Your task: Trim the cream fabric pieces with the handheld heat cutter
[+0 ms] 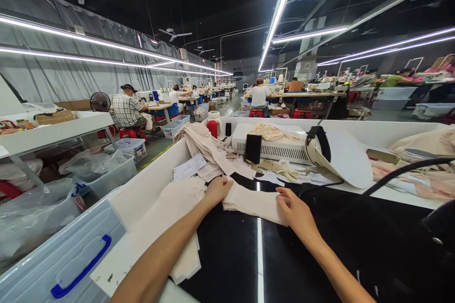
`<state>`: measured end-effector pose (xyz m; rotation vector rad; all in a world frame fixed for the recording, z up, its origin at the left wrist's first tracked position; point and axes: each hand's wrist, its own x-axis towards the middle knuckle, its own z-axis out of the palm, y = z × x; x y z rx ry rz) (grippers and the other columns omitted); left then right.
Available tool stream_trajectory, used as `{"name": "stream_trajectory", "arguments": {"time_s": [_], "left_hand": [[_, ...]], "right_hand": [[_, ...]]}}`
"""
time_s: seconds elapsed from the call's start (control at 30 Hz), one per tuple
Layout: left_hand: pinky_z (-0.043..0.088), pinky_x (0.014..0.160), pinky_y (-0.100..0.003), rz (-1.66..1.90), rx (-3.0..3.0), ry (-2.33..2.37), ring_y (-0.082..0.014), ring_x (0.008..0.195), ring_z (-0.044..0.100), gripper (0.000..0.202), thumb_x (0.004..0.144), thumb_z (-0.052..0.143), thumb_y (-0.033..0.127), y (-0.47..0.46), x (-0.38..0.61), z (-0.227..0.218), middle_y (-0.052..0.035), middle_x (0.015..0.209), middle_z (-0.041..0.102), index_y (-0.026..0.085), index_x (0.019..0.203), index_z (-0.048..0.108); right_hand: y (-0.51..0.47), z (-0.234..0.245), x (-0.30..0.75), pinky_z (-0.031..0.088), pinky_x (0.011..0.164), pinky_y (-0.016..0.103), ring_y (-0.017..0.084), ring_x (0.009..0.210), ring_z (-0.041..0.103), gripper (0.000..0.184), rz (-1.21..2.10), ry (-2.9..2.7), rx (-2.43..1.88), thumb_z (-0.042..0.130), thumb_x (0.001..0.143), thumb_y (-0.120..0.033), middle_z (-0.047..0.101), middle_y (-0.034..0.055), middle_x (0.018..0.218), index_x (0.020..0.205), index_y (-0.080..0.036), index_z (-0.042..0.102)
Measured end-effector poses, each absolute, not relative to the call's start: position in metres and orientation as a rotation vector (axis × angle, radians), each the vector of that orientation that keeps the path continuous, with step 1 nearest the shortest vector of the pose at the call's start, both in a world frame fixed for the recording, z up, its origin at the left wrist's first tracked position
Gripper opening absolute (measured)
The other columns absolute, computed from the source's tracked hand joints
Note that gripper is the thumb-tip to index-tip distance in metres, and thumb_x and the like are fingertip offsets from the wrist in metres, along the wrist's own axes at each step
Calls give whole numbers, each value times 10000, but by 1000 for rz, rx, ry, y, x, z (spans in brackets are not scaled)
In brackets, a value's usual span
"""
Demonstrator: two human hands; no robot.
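A stack of cut cream fabric pieces [252,200] lies across the glossy black table top [231,255]. My left hand [217,191] is closed at its left end, fingertips pinched on the top edge. At the other end my right hand [295,210] holds the stack, thumb and fingers bent around its edge. Beside my left forearm spreads a larger pile of cream fabric [179,203], partly hidden by the arm. Beyond my left hand, pale pink fabric pieces [202,139] hang over the table's raised edge, with a written paper slip [189,166] next to them.
Behind the stack stand a white vented box [280,151], a black block [253,148], a red thread cone [212,129] and a white sun visor [344,154]. A black cable [401,175] arcs in from the right. A lidded blue bin [64,246] sits left. Several people work farther back.
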<state>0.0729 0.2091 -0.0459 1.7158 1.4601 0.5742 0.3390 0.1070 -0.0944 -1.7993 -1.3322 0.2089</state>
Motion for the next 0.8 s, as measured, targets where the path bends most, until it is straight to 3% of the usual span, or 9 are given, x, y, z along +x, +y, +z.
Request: {"name": "stream_trajectory", "arguments": {"time_s": [0.17, 0.43, 0.63, 0.73, 0.8], "left_hand": [[694, 1077, -531, 468, 1665, 1462, -318, 1279, 766, 444, 1144, 802, 450, 206, 69, -53, -128, 1495, 731, 185, 1491, 719], [695, 1074, -527, 400, 1728, 1421, -308, 1273, 767, 437, 1148, 798, 442, 207, 69, -50, -133, 1498, 729, 191, 1496, 716], [689, 1077, -528, 528, 2008, 1401, -303, 1265, 767, 431, 1146, 800, 453, 200, 58, -44, -128, 1478, 737, 189, 1478, 722], [598, 1194, -578, 657, 2202, 1377, -323, 1309, 724, 292, 1213, 623, 392, 194, 55, -38, -151, 1417, 744, 176, 1369, 741], [518, 1278, -570, 695, 2334, 1298, -333, 1374, 685, 300, 1221, 504, 327, 189, 59, -35, -171, 1426, 738, 182, 1341, 738]], "right_hand": [[108, -107, 340, 591, 932, 403, 326, 1100, 818, 484, 166, -1400, -1878, 487, 994, -333, 876, 128, 1141, 1325, -219, 821], [118, -106, 345, 603, 1094, 379, 285, 1232, 819, 476, 11, -1471, -1877, 421, 1061, -186, 866, 149, 1328, 1333, -175, 811], [112, -105, 332, 584, 1179, 515, 384, 1378, 752, 459, -173, -1516, -1882, 550, 1045, -169, 820, 195, 1455, 1423, -182, 809], [110, -107, 313, 583, 1225, 557, 386, 1452, 728, 491, -210, -1619, -1796, 502, 1072, -150, 795, 190, 1520, 1454, -195, 808], [110, -109, 299, 580, 1255, 550, 359, 1459, 737, 507, -215, -1707, -1729, 466, 1097, -142, 801, 168, 1525, 1464, -214, 810]]}}
